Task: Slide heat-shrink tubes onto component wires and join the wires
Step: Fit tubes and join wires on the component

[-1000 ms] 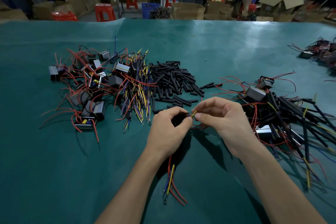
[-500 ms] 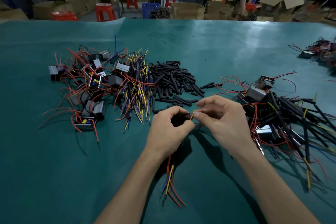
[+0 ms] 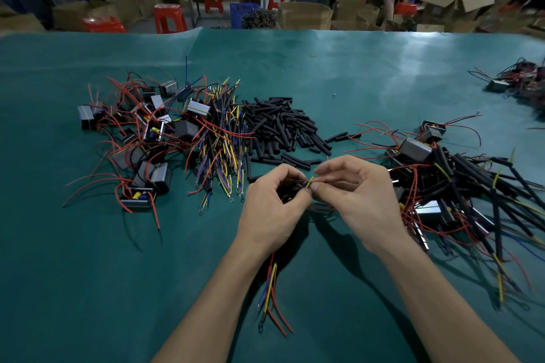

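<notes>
**Wire ends meet between my two hands**

The yellow wire end (image 3: 309, 183) sticks up just where my two thumbs meet, above the middle of the desk (image 3: 354, 74). My left hand (image 3: 272, 209) is curled around a bundle of wires (image 3: 272, 289); red, yellow and blue tails hang out below the palm toward me. My right hand (image 3: 356, 200) pinches the wire end with thumb and forefinger. I cannot tell if a tube already sits on this wire, because the fingers hide it.

I judge that I am in the middle of one joint, and the whole job is about half done. To my right lies a heap of finished pieces (image 3: 472, 186), with long black sleeves on their leads. To my left, the pile of bare components (image 3: 141, 138) with red leads is not yet done, and the ring-terminal wires (image 3: 224, 144) lie just beside it. The loose heat-shrink tubes (image 3: 280, 127) are near, just behind my hands.

Open room is mostly in front of me and on the far half of the desk. Both sides are crowded, so I think a wide reach could drag wires.
</notes>
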Motion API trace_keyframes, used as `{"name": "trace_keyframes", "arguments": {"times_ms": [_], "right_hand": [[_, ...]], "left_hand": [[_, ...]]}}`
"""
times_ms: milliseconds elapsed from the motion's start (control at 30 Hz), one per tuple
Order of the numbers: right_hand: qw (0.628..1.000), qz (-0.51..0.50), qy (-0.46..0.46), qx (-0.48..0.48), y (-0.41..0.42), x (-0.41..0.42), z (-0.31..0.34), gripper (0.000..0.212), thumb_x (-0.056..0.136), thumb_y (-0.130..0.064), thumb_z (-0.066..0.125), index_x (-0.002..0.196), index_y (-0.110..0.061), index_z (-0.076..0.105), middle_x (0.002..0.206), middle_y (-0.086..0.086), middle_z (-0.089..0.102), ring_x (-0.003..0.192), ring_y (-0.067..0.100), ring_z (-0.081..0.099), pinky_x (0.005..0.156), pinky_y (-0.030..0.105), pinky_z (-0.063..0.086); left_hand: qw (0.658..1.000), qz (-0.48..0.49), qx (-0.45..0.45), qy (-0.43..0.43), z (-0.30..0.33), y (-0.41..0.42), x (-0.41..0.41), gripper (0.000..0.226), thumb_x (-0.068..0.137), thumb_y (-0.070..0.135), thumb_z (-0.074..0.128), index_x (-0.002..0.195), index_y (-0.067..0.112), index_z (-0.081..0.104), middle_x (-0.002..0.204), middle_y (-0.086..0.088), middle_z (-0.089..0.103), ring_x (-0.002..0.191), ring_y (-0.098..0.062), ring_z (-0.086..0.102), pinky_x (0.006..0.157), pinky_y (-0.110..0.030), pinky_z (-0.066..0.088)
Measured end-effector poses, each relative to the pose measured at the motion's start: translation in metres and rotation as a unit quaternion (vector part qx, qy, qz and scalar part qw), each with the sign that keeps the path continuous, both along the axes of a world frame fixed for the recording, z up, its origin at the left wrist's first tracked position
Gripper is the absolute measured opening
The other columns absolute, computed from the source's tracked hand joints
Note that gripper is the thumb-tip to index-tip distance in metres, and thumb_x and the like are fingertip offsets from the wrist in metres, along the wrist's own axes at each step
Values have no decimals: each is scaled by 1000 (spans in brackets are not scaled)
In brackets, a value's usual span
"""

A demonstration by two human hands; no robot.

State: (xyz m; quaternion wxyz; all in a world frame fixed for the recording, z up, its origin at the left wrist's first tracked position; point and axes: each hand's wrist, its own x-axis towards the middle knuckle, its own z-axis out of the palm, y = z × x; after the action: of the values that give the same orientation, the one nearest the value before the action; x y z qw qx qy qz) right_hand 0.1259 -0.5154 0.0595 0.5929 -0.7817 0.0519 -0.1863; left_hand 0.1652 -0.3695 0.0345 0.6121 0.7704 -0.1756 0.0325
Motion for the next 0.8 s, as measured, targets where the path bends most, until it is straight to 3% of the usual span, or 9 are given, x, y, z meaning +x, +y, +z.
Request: {"name": "trace_keyframes", "arguments": {"times_ms": [267, 367, 467, 667, 800], "right_hand": [[1000, -12, 5, -1, 4, -1, 1, 26, 75, 2, 82, 81, -22, 75, 75, -2, 78, 75, 14, 76, 76, 35, 62], [1000, -13, -7, -9, 5, -3, 2, 27, 76, 4, 81, 81, -22, 74, 74, -4, 78, 73, 13, 76, 72, 27, 60], [999, -19, -23, -21, 7, -3, 3, 29, 77, 4, 81, 81, -24, 74, 75, -5, 77, 74, 12, 76, 73, 28, 61], [997, -12, -46, -53, 11, -5, 4, 33, 76, 8, 79, 80, -25, 73, 77, -9, 78, 74, 7, 76, 73, 21, 60], [995, 4, -63, -75, 10, -6, 6, 33, 76, 11, 78, 81, -22, 75, 77, -7, 78, 75, 7, 76, 73, 19, 59]], "left_hand": [[1000, 13, -10, 9, 0, 0, 0, 9, 77, 28, 68, 81, 20, 68, 71, 7, 69, 65, -6, 58, 68, -28, 51], [1000, 17, -3, 1, 0, 0, 1, 11, 83, 29, 66, 84, 19, 70, 75, 5, 71, 71, -14, 64, 72, -33, 53], [1000, 19, 2, -6, 0, 0, 0, 18, 85, 33, 62, 86, 18, 72, 77, 0, 71, 77, -22, 65, 75, -40, 54], [1000, 19, -13, 19, 2, -1, 0, 17, 85, 31, 60, 83, 20, 73, 76, 2, 72, 70, -9, 60, 73, -36, 51], [999, 20, -7, 29, 2, 1, 1, 17, 83, 31, 60, 83, 20, 73, 76, 1, 72, 70, -15, 63, 73, -35, 52]]}}
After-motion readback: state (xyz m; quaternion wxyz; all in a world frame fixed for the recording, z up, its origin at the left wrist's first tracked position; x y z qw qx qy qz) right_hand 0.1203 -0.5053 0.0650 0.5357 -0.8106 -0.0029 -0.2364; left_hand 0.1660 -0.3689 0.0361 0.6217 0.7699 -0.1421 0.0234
